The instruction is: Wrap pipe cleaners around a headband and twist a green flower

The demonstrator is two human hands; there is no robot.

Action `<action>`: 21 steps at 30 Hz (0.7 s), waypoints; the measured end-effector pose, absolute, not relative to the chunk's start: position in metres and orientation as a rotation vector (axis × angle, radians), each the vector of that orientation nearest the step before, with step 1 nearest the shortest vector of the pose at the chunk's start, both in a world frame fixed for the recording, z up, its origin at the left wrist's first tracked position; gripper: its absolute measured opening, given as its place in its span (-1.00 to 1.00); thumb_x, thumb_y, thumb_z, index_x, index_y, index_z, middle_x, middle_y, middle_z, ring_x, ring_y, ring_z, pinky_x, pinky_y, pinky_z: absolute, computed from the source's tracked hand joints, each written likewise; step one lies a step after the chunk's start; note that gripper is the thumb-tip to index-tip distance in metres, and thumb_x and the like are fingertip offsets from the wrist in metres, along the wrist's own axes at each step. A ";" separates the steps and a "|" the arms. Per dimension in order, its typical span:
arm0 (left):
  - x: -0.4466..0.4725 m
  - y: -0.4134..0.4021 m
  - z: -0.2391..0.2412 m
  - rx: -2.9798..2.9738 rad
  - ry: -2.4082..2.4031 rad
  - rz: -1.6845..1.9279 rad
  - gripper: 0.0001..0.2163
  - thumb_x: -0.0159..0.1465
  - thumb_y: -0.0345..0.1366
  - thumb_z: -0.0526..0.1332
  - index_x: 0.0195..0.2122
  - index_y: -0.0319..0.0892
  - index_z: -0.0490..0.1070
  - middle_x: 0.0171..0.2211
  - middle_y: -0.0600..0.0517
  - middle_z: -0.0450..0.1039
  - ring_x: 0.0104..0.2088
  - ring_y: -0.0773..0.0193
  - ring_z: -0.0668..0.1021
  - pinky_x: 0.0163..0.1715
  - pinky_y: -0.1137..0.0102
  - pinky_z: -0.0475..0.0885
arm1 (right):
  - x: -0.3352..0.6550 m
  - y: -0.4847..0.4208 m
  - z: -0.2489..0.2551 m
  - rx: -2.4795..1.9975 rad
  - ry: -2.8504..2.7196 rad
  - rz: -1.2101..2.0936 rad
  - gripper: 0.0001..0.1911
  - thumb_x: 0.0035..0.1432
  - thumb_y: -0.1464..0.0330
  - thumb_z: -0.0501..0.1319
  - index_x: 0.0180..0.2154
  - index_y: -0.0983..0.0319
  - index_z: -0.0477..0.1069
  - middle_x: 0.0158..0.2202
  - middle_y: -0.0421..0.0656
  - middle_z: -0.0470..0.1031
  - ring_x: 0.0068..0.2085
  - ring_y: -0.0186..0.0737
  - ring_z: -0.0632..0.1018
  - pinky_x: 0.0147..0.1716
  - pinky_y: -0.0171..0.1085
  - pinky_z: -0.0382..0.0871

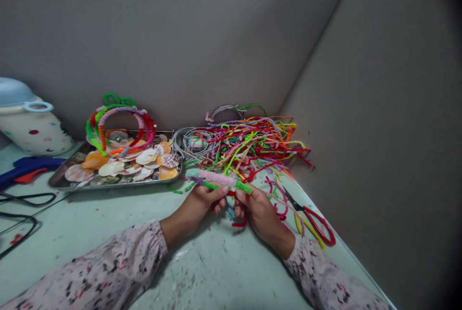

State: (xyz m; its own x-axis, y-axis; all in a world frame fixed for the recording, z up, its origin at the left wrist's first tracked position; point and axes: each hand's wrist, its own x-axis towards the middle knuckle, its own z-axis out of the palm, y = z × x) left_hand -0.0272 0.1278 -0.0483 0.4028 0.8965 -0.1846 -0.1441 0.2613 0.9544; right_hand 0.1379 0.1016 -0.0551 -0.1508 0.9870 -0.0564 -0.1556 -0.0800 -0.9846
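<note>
In front of me, between both hands, is a ring wrapped in fuzzy pipe cleaner point(216, 177), seen nearly edge-on. Its wrapping shows pink, purple, green and some red. My left hand point(202, 202) pinches it with thumb and fingers at the near left. On the near right, my right hand point(259, 210) closes on the green part, with fingertips close to the other hand's. A bent red pipe cleaner end point(239, 224) and a pale blue one point(230, 210) hang below the fingers. What lies inside the fingers is partly hidden.
Beyond my hands lies a heap of colourful pipe cleaners point(249, 144), beside coiled grey wire point(187, 145). A metal tray point(111, 186) of seashells carries finished wrapped rings point(119, 112). Red-handled scissors point(319, 226) lie right; a blue glue gun point(31, 165) and cup point(34, 127) stand left.
</note>
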 end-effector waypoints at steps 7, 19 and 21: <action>-0.028 0.130 -0.049 1.008 0.807 0.931 -0.68 0.18 -0.14 0.24 -0.61 -0.27 0.36 -0.66 0.09 0.28 -0.66 0.49 0.29 -0.64 0.52 0.14 | 0.131 0.098 -0.046 -1.127 -1.174 1.171 -0.71 -0.01 0.20 0.32 -0.40 0.18 0.26 -0.56 -0.32 0.31 -0.54 -0.37 0.35 -0.56 -0.38 0.26; -0.027 0.130 -0.051 1.017 0.797 0.908 -0.70 0.17 -0.15 0.26 -0.57 -0.27 0.37 -0.64 0.10 0.29 -0.65 0.49 0.31 -0.63 0.52 0.14 | 0.134 0.099 -0.056 -1.111 -1.316 0.981 -0.82 0.02 0.27 0.31 -0.37 0.20 0.39 -0.45 -0.24 0.35 -0.42 -0.32 0.37 -0.44 -0.34 0.29; -0.027 0.129 -0.050 1.008 0.802 0.900 -0.71 0.17 -0.15 0.26 -0.56 -0.27 0.37 -0.63 0.10 0.29 -0.64 0.49 0.31 -0.62 0.52 0.14 | 0.135 0.099 -0.056 -1.130 -1.327 0.949 -0.82 0.01 0.26 0.32 -0.36 0.20 0.40 -0.44 -0.23 0.36 -0.41 -0.30 0.37 -0.43 -0.33 0.30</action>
